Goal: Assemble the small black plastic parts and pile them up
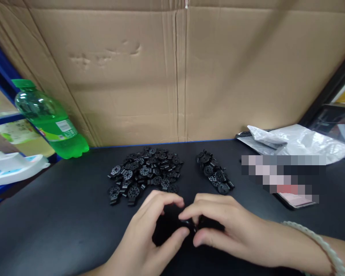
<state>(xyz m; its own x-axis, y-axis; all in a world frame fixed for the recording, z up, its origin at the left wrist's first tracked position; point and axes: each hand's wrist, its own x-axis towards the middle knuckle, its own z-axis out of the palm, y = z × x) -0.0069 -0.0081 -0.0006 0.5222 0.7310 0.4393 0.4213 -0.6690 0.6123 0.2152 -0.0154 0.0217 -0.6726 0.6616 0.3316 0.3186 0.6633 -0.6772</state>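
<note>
Both hands met low in my remote head view, their fingertips close together above a flat matte-black tabletop (60, 218). At their meeting point, the bare right hand (237, 230) grasped, as far as I could judge, a small glossy black piece (186, 222) between its bent fingers and thumb. Opposite it, the bare left hand (143, 232) formed a loose curve, its thumb tip just beside the piece; whether it also gripped anything I could not tell.

Progress, as I judged it, stood partway: one piece was being handled, apart from two groups beyond the hands. Left of centre lay a large loose heap of black perforated discs with short flat tabs (145, 171); to its right, well apart, lay a narrow row of overlapping black discs (214, 172). I took the handled piece to be unfinished — but which group was done and which remained, the view did not settle.

As to appearance, the handled piece showed only a dark, shiny edge, its outline masked by the fingers and by blur. In the heap, the clearer discs displayed round faces ringed with small holes — tilted variously and stacked in no order.
</note>
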